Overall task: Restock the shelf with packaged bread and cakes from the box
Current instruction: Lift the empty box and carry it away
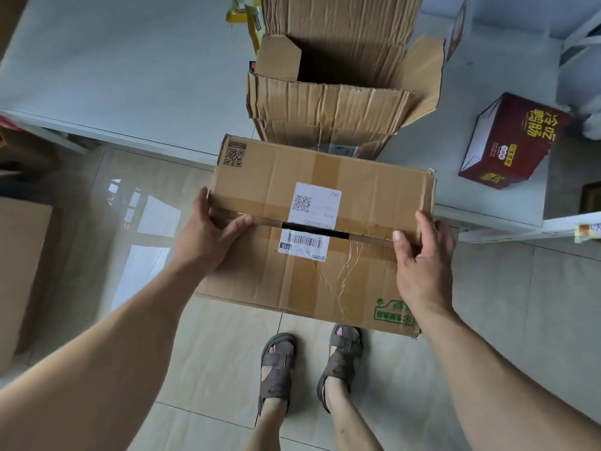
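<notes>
A brown cardboard box [325,281] with a white shipping label stands on the floor in front of my feet, its top flaps parted along a dark centre slit. My left hand [208,232] grips the far flap's edge at the left end, thumb on top, fingers tucked into the slit. My right hand [422,258] holds the same flap's edge at the right end, fingers curled over it. The box's contents are hidden. No bread or cake packages show.
Behind it, an opened, creased cardboard box [338,102] sits on the low white shelf [113,92]. A dark red carton [510,141] lies at the right on the shelf. Another cardboard box [19,275] stands at far left. Yellow packaging [244,17] peeks in at the top.
</notes>
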